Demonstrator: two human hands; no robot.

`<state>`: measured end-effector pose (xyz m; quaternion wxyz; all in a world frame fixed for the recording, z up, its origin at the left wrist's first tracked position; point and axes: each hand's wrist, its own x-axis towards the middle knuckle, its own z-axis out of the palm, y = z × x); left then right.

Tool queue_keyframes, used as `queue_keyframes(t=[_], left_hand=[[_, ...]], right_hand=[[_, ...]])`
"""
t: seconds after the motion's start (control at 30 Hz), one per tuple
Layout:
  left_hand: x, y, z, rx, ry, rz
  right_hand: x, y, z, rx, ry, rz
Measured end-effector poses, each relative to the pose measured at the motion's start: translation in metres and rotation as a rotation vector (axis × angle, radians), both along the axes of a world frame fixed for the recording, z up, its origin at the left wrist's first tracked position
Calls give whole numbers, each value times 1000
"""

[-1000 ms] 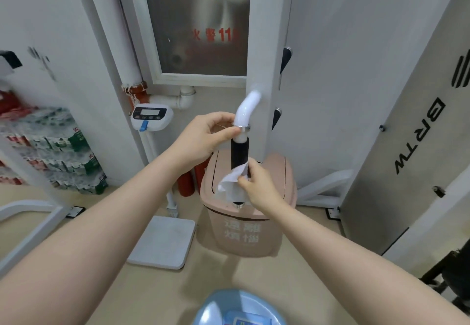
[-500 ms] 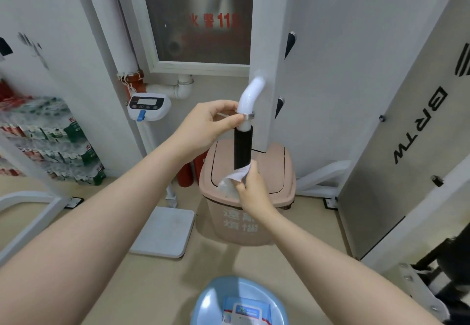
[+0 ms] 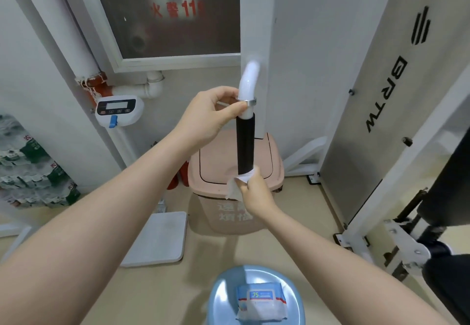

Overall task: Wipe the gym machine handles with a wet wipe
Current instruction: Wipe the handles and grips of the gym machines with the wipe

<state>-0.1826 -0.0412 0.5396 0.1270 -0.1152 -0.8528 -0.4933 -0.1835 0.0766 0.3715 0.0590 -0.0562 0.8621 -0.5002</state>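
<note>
Beside BRTW panel (image 3: 386, 95): right hand (image 3: 254, 192) clutches wet wipe (image 3: 239, 184) (handle (image 3: 245, 144) base); left hand (image 3: 206, 118) pinches ring (image 3: 248, 102).

Both bare forearms reached forward from the bottom corners, converging toward centre. Left hand (image 3: 206, 118) was raised higher, wrist bent slightly, thumb and fingers pinched in a closed grip around a tube, thumb tip (image 3: 240, 107) pressed against it. Right hand (image 3: 254, 192) sat lower and just right of centre, back of hand facing the camera, fingers (image 3: 248, 181) curled shut in a tight grip, knuckles upward. The hands were apart, left above right.
</note>
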Motion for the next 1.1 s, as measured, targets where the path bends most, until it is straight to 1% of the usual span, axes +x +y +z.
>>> queue_keyframes(t=[0.07, 0.1, 0.17, 0.27, 0.3, 0.37, 0.43, 0.5, 0.57, 0.67, 0.7, 0.73, 0.8, 0.87, 0.93, 1.03, 1.1], left_hand=[[-1, 0, -1, 17, -11, -17], [-2, 0, -2, 33, -19, -24], [-2, -1, -2, 64, -32, -40], [-4, -4, 0, 77, -47, -69], [-4, -6, 1, 83, -58, -85], [-3, -12, 4, 105, -91, -124], [-3, -18, 7, 110, -106, -149], [-4, -21, 7, 110, -98, -147], [-4, -24, 6, 119, -90, -145], [-5, -30, 5, 139, -120, -162], [-5, -32, 5, 141, -132, -175], [-6, -35, 5, 143, -139, -191], [-6, -36, 6, 127, -132, -212], [-7, -35, 8, 87, -103, -202], [-8, -33, 7, 88, -52, -171], [-9, -35, 2, 97, -9, -145], [-9, -39, -3, 73, -31, -152]], right_hand=[[2, -9, 10, -107, 107, -101], [5, -12, 19, -113, 191, -167], [12, -12, 42, 10, 357, -236], [15, -4, 59, 116, 570, -122], [13, 1, 58, 146, 663, -75], [6, 16, 54, 231, 784, 0], [-1, 32, 49, 424, 995, 68], [-9, 43, 44, 720, 1262, 220], [-19, 46, 48, 951, 1393, 405], [-31, 38, 68, 1272, 1443, 669], [-34, 34, 77, 1352, 1468, 741], [-36, 29, 90, 1413, 1486, 769], [-39, 19, 118, 1476, 1536, 699], [-37, 14, 135, 1527, 1519, 582], [-34, 16, 126, 1649, 1480, 516], [-22, 27, 93, 1823, 1359, 656], [-18, 33, 89, 1825, 1306, 789]])
